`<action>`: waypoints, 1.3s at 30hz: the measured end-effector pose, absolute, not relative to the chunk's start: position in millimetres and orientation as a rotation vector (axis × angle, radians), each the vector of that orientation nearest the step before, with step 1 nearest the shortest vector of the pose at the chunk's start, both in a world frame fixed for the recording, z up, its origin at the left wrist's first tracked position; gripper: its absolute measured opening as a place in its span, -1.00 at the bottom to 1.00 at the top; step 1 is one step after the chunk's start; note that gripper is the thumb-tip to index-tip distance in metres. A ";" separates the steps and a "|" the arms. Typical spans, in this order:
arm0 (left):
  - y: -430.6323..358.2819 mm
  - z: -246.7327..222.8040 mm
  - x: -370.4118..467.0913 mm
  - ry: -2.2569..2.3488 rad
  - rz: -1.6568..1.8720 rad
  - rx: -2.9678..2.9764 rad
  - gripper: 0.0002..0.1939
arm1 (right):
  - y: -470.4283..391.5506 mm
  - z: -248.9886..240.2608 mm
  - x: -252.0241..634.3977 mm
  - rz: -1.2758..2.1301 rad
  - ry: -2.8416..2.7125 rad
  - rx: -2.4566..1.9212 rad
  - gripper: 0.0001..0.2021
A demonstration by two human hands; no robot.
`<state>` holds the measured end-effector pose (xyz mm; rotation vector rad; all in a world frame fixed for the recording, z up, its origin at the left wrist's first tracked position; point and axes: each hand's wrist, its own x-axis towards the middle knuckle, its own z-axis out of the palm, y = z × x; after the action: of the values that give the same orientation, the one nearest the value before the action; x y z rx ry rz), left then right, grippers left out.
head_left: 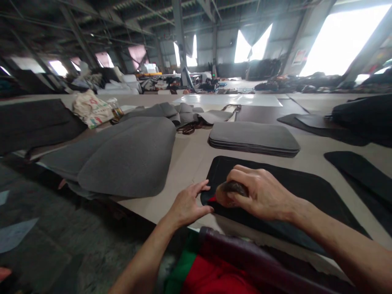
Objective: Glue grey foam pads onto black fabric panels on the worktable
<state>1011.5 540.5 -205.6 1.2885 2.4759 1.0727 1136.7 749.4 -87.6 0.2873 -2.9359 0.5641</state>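
Note:
A black rounded panel (288, 183) lies flat on the table in front of me. My left hand (188, 204) rests at the panel's left end, thumb and fingers spread apart, the fingertips touching its edge. Over the left part of the panel, my right hand (260, 190) is closed around a rounded brown tool (231, 192) with a dark, worn top. The tool's exact kind does not show, and its underside is hidden. A small red patch (212, 198) shows just left of the tool, against the black material.
Behind the panel sits a stack of grey rounded sheets (252, 136). Large grey sheets (128, 159) overhang the table's front edge at left, near a cloth bag (92, 108). More black pieces (364, 175) lie at right. Dark red material (241, 253) runs along the near edge.

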 end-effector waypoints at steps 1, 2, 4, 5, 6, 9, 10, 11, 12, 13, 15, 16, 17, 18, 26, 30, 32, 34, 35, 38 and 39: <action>540.5 -205.6 1011.6 2.478 1.077 1.287 -0.12 | 750.8 -86.8 1136.6 0.567 -2.938 0.274 -0.94; 540.7 -205.6 1011.7 2.479 1.080 1.287 -0.13 | 752.0 -86.3 1136.7 0.566 -2.939 0.258 -0.94; 541.1 -205.2 1011.9 2.481 1.088 1.287 -0.13 | 753.2 -86.0 1136.7 0.557 -2.938 0.237 -0.94; 541.4 -204.9 1012.0 2.480 1.091 1.285 -0.13 | 753.2 -86.2 1136.6 0.553 -2.934 0.237 -0.94; 541.6 -204.5 1012.1 2.480 1.094 1.282 -0.14 | 753.0 -86.5 1136.4 0.551 -2.928 0.241 -0.94; 542.1 -203.3 1012.4 2.485 1.083 1.273 -0.15 | 753.2 -86.8 1136.9 0.565 -2.924 0.248 -0.95; 542.1 -203.1 1012.5 2.486 1.078 1.274 -0.15 | 754.3 -86.2 1137.8 0.568 -2.929 0.240 -0.96; 542.1 -203.2 1012.6 2.492 1.073 1.277 -0.15 | 756.0 -85.3 1139.2 0.568 -2.940 0.234 -0.96; 542.1 -203.4 1012.6 2.501 1.068 1.280 -0.16 | 758.1 -84.1 1141.1 0.562 -2.953 0.227 -0.97; 542.0 -203.8 1012.5 2.506 1.062 1.282 -0.16 | 760.7 -82.5 1143.6 0.549 -2.964 0.220 -0.98; 541.7 -204.7 1012.3 2.511 1.061 1.270 -0.17 | 766.2 -79.1 1149.3 0.515 -2.980 0.209 -0.98; 541.5 -205.0 1012.2 2.509 1.063 1.259 -0.17 | 768.9 -77.4 1152.3 0.500 -2.989 0.205 -0.97; 541.4 -205.0 1012.2 2.502 1.069 1.250 -0.16 | 771.4 -76.0 1155.2 0.486 -2.998 0.194 -0.96; 541.2 -204.9 1012.3 2.492 1.075 1.248 -0.16 | 773.6 -74.8 1158.0 0.471 -3.008 0.182 -0.95; 541.9 -203.7 1012.4 2.475 1.082 1.216 -0.20 | 778.7 -72.4 1168.6 0.413 -2.998 0.152 -0.93; 542.1 -203.6 1011.8 2.473 1.074 1.236 -0.21 | 772.3 -71.2 1164.6 0.436 -2.981 0.164 -0.94; 542.0 -202.8 1012.0 2.471 1.077 1.245 -0.22 | 767.1 -71.7 1160.1 0.435 -2.975 0.177 -0.93; 541.9 -201.8 1012.3 2.477 1.077 1.249 -0.23 | 762.2 -73.3 1155.4 0.433 -2.963 0.197 -0.95; 541.8 -201.5 1012.5 2.481 1.074 1.250 -0.23 | 760.4 -74.3 1153.4 0.437 -2.955 0.205 -0.95; 541.5 -201.5 1012.8 2.491 1.055 1.247 -0.23 | 760.3 -76.4 1151.3 0.450 -2.946 0.217 -0.95; 541.5 -202.0 1012.7 2.495 1.049 1.250 -0.23 | 762.1 -76.4 1152.2 0.452 -2.951 0.216 -0.95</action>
<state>1012.7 541.5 -202.0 1.2495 2.4955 1.0487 1152.2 762.1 -76.4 0.2161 -2.9512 0.4518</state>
